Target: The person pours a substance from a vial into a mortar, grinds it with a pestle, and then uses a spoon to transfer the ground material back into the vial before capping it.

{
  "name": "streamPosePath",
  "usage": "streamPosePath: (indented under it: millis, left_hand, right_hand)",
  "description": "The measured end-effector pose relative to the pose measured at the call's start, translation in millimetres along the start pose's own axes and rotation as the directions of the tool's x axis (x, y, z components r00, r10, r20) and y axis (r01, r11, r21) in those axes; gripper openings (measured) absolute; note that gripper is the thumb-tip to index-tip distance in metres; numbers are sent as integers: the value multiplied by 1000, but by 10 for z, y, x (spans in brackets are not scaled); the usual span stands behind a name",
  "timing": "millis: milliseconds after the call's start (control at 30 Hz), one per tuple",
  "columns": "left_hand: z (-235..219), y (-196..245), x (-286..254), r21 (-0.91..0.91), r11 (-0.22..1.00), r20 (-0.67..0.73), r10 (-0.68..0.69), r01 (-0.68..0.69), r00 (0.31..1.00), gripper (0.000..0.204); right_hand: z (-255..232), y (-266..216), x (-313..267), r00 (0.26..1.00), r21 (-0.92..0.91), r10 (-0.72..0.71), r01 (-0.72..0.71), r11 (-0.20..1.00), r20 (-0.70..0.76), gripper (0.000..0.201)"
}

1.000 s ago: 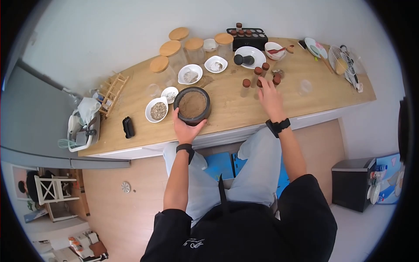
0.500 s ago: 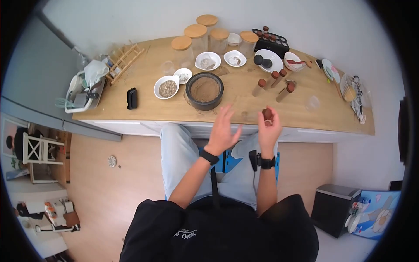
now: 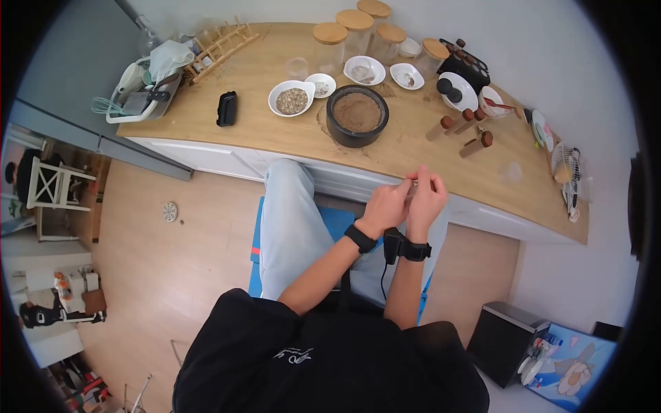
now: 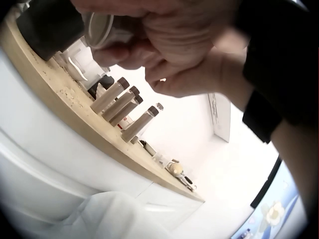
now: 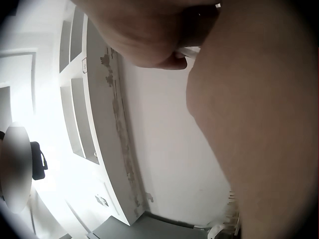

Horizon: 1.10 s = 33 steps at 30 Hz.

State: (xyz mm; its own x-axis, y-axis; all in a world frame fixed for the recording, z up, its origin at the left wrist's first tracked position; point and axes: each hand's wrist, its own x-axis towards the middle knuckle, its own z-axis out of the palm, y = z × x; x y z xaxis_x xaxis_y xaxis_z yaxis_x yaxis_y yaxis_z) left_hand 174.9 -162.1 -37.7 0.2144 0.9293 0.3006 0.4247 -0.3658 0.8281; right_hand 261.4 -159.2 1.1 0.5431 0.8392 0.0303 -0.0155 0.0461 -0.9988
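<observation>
Two-handed now, holds a tube just off the front edge of the worktop, above the lap. Has let go of the mortar with the left hand and brought that hand across to meet the right hand. Curls the left fingers in close about the tube, nearly closed, almost against the right hand. Keeps the right hand closed too, pinching the same tube as half a second earlier, when showing a brown cap between the fingertips. In the left wrist view, offers a clear round end; cannot tell whether mouth or base, nor whether still capped.

With both hands taken up by one tube, leaves the mortar untouched near the front edge, brown powder inside, just beside the bowls. Makes the tube, by the look of it, the centre of the work, with the mortar left to stand unsteadied. Toward the right end of the worktop, leaves four more tubes standing in a loose group, brown-capped, out of reach of any finger. Behind them, toward the back edge, leaves the pestle resting on a white plate, likewise untouched.
</observation>
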Motion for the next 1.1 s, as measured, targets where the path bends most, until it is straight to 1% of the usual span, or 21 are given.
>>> streamPosePath:
  millis: [33, 67, 133, 200, 233, 300, 333, 433, 500, 567, 600, 633, 700, 767, 833, 900, 933, 967, 1000, 1067, 1100]
  left_hand:
    - [-56, -1, 12, 14, 998, 128, -55, 53, 990, 31]
    - [-114, -2, 25, 9, 999, 130, -53, 52, 990, 31]
    - [-225, -16, 47, -321, 945, 278, 28, 65, 960, 35]
    - [-266, -85, 4, -395, 914, 308, 34, 95, 951, 38]
    - [-274, -104, 18, -463, 879, 338, 54, 116, 940, 40]
    - [-408, -75, 41, -414, 896, 459, 50, 163, 887, 41]
    - [-417, -106, 35, -428, 885, 470, 41, 186, 882, 40]
    - [-511, -42, 47, -409, 885, 491, 6, 224, 871, 38]
    - [-538, -19, 51, -379, 897, 505, -7, 229, 863, 38]
    - [-524, -9, 66, -350, 931, 328, 15, 107, 944, 29]
    - [-540, -21, 75, -259, 958, 359, -21, 121, 933, 30]
    - [-552, 7, 82, -263, 957, 384, -11, 120, 923, 30]
    - [-527, 46, 74, -200, 976, 310, -19, 85, 951, 32]
    - [-447, 10, 45, -140, 988, 292, -15, 58, 956, 31]
    - [-407, -8, 36, -54, 998, 166, 17, -8, 986, 32]
    - [-445, -10, 16, 7, 1000, 203, -21, 20, 979, 32]
    - [-474, -6, 15, 61, 997, 228, -60, 47, 972, 33]
    - [-512, 2, 15, 73, 996, 228, -63, 47, 972, 33]
    - [-558, 10, 19, 82, 994, 223, -93, 76, 970, 34]
    - [-619, -39, -4, 112, 988, 209, -132, 110, 969, 35]
    - [-609, -100, -28, 105, 991, 195, -102, 83, 975, 33]
  right_hand:
    - [-35, 12, -3, 1000, -5, 0, 0, 1000, -3, 26]
    - [-72, 20, 5, 997, 38, -8, 5, 999, 80, 25]
    - [-113, 9, 17, 987, 73, -21, 10, 997, 158, 26]
    - [-143, -16, -6, 927, 197, -75, 2, 980, 366, 20]
    - [-140, -11, 1, 939, 190, -81, 17, 982, 335, 20]
    - [-165, 63, 24, 914, 10, -212, 223, 975, 344, 17]
    - [-259, 165, 42, 926, -138, -201, 256, 957, 321, 18]
    - [-277, 10, -84, 950, -272, -192, 258, 927, 247, 19]
    - [-320, 47, -91, 959, -218, -184, 231, 948, 215, 21]
    - [-296, -84, -133, 940, -48, -202, 223, 974, 273, 21]
    - [-362, -68, -87, 910, -105, -241, 291, 951, 339, 18]
    - [-387, -75, -81, 920, -115, -235, 282, 952, 313, 18]
    - [-361, -86, -83, 904, 237, -10, -102, 966, 428, 14]
    - [-237, -33, -44, 914, 325, -21, -123, 938, 406, 13]
    - [-76, -75, -11, 936, 435, 123, -267, 860, 331, 14]
    - [54, 0, 42, 956, 392, 115, -218, 894, 270, 15]
    - [100, 45, 63, 985, 132, -41, 18, 991, 169, 17]
    - [144, 86, 70, 969, -157, -218, 234, 959, 117, 21]
    - [119, 111, 64, 969, -144, -215, 231, 962, 120, 21]
    - [7, -48, 15, 959, -611, -138, 267, 745, 249, 29]
    - [-1, -66, 12, 957, -598, -137, 267, 755, 255, 29]
